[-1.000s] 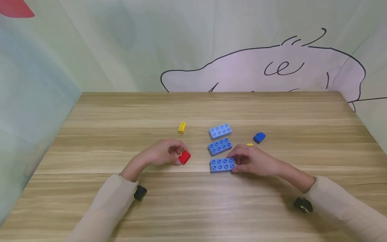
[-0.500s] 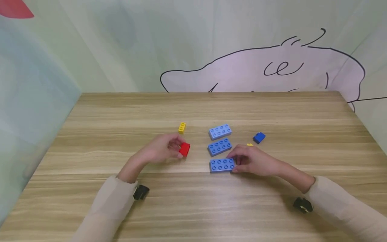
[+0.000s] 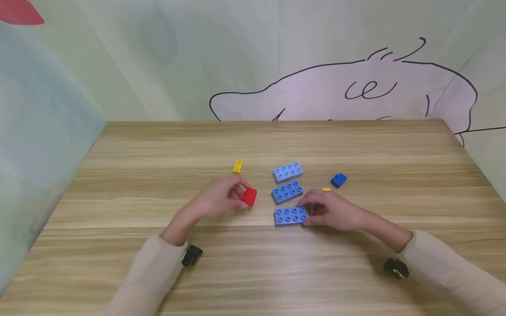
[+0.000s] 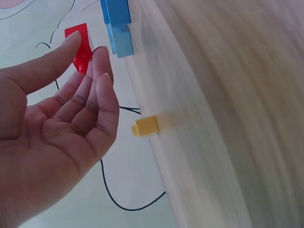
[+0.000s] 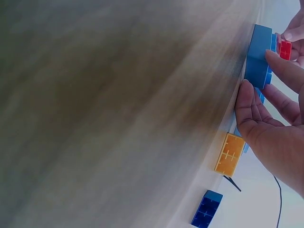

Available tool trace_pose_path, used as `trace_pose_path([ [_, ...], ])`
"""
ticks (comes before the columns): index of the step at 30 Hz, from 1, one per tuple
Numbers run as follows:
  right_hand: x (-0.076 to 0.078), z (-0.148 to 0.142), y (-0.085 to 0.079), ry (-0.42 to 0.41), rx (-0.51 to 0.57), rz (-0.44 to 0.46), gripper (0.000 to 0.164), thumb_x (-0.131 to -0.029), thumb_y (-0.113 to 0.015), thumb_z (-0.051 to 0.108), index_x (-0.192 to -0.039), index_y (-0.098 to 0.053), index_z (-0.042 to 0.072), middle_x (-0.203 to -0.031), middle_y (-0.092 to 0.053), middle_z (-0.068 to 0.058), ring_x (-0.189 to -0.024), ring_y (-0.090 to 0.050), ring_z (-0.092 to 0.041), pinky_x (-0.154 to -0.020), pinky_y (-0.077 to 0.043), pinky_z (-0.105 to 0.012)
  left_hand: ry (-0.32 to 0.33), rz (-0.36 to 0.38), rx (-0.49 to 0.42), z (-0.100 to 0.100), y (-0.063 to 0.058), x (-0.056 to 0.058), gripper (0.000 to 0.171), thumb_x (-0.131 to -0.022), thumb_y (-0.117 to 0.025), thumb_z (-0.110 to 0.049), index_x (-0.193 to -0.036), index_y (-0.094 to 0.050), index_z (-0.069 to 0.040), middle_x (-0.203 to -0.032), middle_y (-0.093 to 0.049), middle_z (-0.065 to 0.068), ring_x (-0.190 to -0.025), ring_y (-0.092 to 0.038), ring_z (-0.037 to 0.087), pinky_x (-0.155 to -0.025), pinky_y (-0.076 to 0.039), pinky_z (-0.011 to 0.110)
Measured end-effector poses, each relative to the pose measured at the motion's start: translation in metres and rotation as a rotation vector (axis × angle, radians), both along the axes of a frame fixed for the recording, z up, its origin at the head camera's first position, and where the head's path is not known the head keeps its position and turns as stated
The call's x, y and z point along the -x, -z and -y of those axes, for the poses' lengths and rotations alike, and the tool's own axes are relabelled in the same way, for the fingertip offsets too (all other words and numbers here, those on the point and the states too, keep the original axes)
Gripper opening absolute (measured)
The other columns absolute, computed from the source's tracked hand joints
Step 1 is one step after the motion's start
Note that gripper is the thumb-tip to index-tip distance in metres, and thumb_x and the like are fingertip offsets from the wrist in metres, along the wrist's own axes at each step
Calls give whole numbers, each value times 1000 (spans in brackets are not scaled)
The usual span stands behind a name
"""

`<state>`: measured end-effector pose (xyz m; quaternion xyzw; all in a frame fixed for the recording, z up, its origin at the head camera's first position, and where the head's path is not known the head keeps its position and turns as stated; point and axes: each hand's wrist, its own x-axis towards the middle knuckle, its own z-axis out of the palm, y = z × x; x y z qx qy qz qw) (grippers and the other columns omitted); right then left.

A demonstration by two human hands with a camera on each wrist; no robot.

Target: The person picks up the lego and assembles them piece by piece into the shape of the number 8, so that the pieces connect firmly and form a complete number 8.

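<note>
My left hand (image 3: pixel 219 197) pinches a small red toy brick (image 3: pixel 249 197) between thumb and fingers, left of the blue bricks. In the left wrist view the red brick (image 4: pixel 81 45) sits at the thumb tip, clear of the tabletop. My right hand (image 3: pixel 336 210) grips the right end of the nearest blue eight-stud brick (image 3: pixel 290 216), which lies flat with its studs up. The right wrist view has thumb and fingers on that blue brick (image 5: pixel 258 57). Behind it lie a second blue brick (image 3: pixel 287 192) and a lighter blue one (image 3: pixel 287 172), making a loose column.
A small yellow two-stud brick (image 3: pixel 238 166) stands beyond my left hand. Past my right hand lie a dark blue brick (image 3: pixel 338 180) and another yellow brick (image 5: pixel 230 154), mostly hidden by the hand in the head view. The wooden table (image 3: pixel 178 145) ends at a drawn-on wall sheet.
My left hand has moved the red brick away from me, then right toward the blue bricks, and turned it. The right hand and the blue brick it grips have stayed in place.
</note>
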<state>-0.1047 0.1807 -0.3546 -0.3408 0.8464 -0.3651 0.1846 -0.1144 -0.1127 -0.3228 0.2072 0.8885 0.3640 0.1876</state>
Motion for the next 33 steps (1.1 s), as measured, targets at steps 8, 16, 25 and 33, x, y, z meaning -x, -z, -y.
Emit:
trace_pose_path([
  [8,0,0,-1,4,-7,2,30,-79,-72,12,-107,-63,5,-91,-56,4,-80,-52,-14,-71,-46,-25,25,0,-12,-13,0,-6,32,-76,-73,-4,-105,-57,-1,-88,-60,4,-77,-58,13,-70,-50,25],
  [16,-1,1,-2,11,-19,16,31,-79,-72,13,-108,-63,6,-91,-56,4,-81,-52,-15,-71,-46,-26,42,31,10,-28,2,-14,31,-78,-71,-5,-106,-58,-5,-81,-58,-1,-70,-55,12,-63,-48,24],
  [25,0,0,-2,6,-11,16,32,-79,-72,14,-108,-62,5,-91,-56,4,-81,-52,-15,-71,-47,-26,55,17,116,-42,-2,-22,29,-78,-71,-7,-104,-59,-3,-69,-54,-1,-61,-50,14,-56,-43,24],
  [33,0,0,-2,0,-7,16,32,-79,-72,13,-109,-62,5,-92,-56,4,-80,-52,-15,-71,-47,-25,66,29,129,-48,-1,-24,27,-78,-71,-8,-102,-59,-6,-67,-54,1,-59,-49,14,-54,-42,24],
])
